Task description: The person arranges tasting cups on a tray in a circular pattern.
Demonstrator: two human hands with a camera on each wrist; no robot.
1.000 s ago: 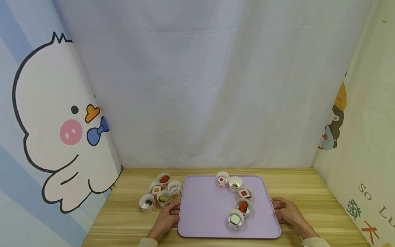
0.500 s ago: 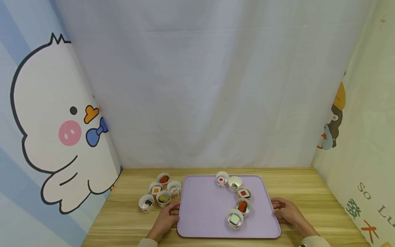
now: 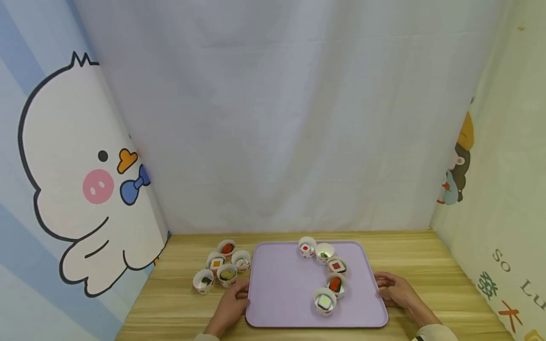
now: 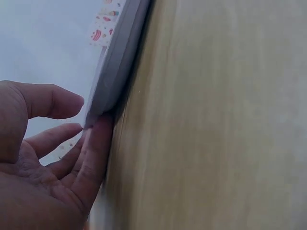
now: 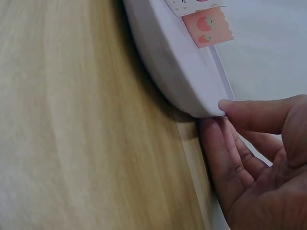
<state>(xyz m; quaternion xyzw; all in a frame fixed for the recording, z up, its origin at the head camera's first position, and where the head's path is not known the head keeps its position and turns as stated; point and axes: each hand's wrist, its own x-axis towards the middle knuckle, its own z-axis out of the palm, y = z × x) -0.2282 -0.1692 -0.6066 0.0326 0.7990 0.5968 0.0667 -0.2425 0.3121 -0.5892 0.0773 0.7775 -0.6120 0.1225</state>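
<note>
Left hand (image 3: pixel 230 303): grips left edge of tray (image 3: pixel 286 293), thumb over rim, fingers under
Right hand (image 3: pixel 394 291): grips right edge, thumb on rim, fingers beneath
Tray: lilac, flat on wooden table (image 3: pixel 426 265), between both hands
On tray: five paper cups (image 3: pixel 325 301) in a curved row
Beside tray: five more cups (image 3: pixel 222 265) clustered just left
</note>
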